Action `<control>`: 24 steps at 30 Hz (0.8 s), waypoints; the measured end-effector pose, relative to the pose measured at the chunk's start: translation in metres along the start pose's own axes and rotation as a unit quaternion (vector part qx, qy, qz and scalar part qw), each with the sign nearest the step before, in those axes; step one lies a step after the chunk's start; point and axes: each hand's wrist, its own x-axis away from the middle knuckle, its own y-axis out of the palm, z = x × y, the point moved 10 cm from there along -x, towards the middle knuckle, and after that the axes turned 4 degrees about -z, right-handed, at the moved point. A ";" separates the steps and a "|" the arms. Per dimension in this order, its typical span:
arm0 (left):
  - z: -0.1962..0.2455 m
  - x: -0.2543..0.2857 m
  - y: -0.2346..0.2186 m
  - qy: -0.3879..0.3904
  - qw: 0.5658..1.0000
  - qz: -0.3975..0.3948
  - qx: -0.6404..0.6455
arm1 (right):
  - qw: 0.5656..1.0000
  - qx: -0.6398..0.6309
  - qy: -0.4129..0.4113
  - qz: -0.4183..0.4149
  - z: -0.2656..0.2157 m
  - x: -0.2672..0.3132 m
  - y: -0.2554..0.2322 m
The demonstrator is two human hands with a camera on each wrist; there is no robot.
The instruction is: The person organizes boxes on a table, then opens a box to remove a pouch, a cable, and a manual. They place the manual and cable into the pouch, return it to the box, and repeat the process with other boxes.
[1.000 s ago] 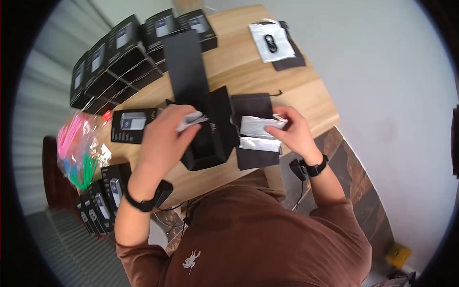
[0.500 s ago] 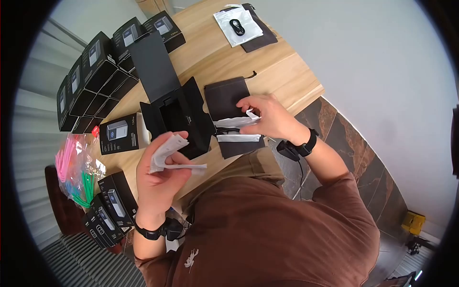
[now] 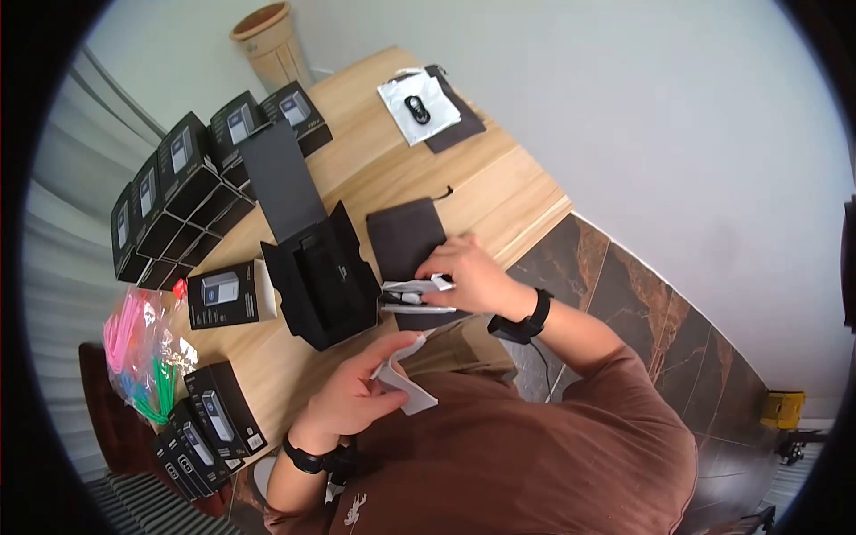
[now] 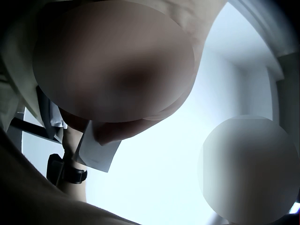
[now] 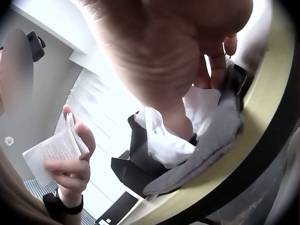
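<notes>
A folded paper leaflet [image 3: 412, 390] is pinched in my left hand [image 3: 349, 397], held low near the shirt. Lines of print show on the leaflet's page in the right wrist view. My right hand [image 3: 477, 278] grips the mouth of a white plastic bag [image 5: 161, 145], with the thumb inside the opening. Something dark and cable-like shows at that bag in the head view. Under it lies a grey drawstring pouch [image 3: 403, 239]. Just left of the pouch stands an open black box [image 3: 323, 290], its lid raised and its inside dark.
Stacked black boxes [image 3: 178, 187] line the table's back left. A closed black box [image 3: 227, 294] lies beside the open one, near a clear bag of pink and green strips [image 3: 134, 343]. More boxes [image 3: 214, 415] stand front left. A coiled cable [image 3: 416, 110] rests on a white bag at the far end.
My left hand has drawn the leaflet back from the open box toward the body. My right hand stays at the white bag, which now opens around the thumb. The head view has shifted.
</notes>
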 end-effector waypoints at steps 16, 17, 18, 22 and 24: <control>0.001 0.000 0.057 0.096 0.956 -0.239 0.139 | 0.996 0.079 0.021 -0.029 -0.019 0.003 0.018; -0.004 -0.002 0.053 0.079 0.957 -0.223 0.166 | 0.996 0.074 0.030 -0.042 -0.018 0.001 0.023; -0.008 -0.005 0.046 0.041 0.972 -0.175 0.154 | 0.996 0.059 0.047 -0.051 -0.017 0.000 0.025; -0.011 -0.007 0.028 0.045 0.993 -0.070 0.080 | 0.998 -0.007 0.063 -0.027 -0.014 -0.003 0.024; -0.007 -0.008 0.018 0.030 0.999 -0.014 -0.003 | 0.996 0.024 0.068 -0.044 -0.014 -0.005 0.028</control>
